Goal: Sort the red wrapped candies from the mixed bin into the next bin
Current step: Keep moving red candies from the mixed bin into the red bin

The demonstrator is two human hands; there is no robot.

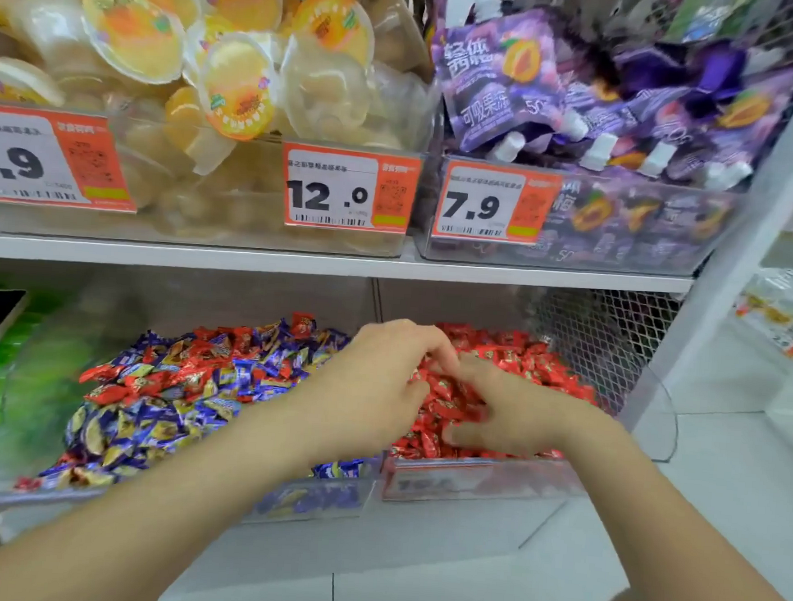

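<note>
— What is in the lower bins?
— Head view: the mixed bin (305,500), lower left of centre, holds blue-wrapped candies (151,428) with red wrapped candies (108,371) scattered through them. The next bin (476,482), just right of it, holds only red ones.
— And the hands?
— Close together over the next bin. The left hand (379,383) curls its fingers onto the red pile; whether it pinches a candy I cannot tell. The right hand (504,415), blurred, lies spread on the pile.
— Above?
— On the shelf (294,262), clear bins of jelly cups (136,33) and purple pouches (495,72).
</note>
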